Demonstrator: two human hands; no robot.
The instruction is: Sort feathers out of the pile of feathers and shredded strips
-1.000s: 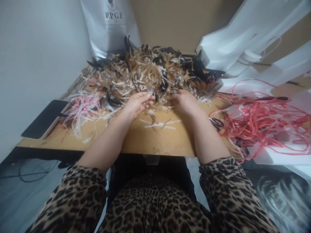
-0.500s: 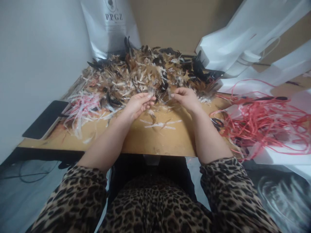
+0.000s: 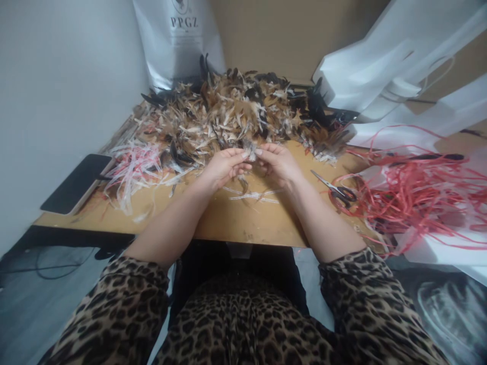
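Note:
My left hand (image 3: 229, 166) and my right hand (image 3: 277, 162) meet in front of a heap of brown, cream and black feathers (image 3: 224, 111). Between the thumbs and forefingers of both is a small tuft of greyish feathers (image 3: 251, 151), pinched at its base. Thin white printed strips (image 3: 254, 195) lie crossed on the tabletop just below my hands, with a loose brown feather or two on them. How many feathers are in the tuft I cannot tell.
Scissors (image 3: 337, 188) lie right of my right forearm, beside a tangle of red ribbon (image 3: 414, 197). On the left are pink and white strips (image 3: 133, 165) and a dark phone (image 3: 78, 182). A white bag (image 3: 182, 45) stands behind, and a white machine (image 3: 388, 66) at back right.
My right hand has moved left to join my left hand, and both now pinch the feather tuft. The scissors have come into fuller view. The whole picture has shifted slightly right.

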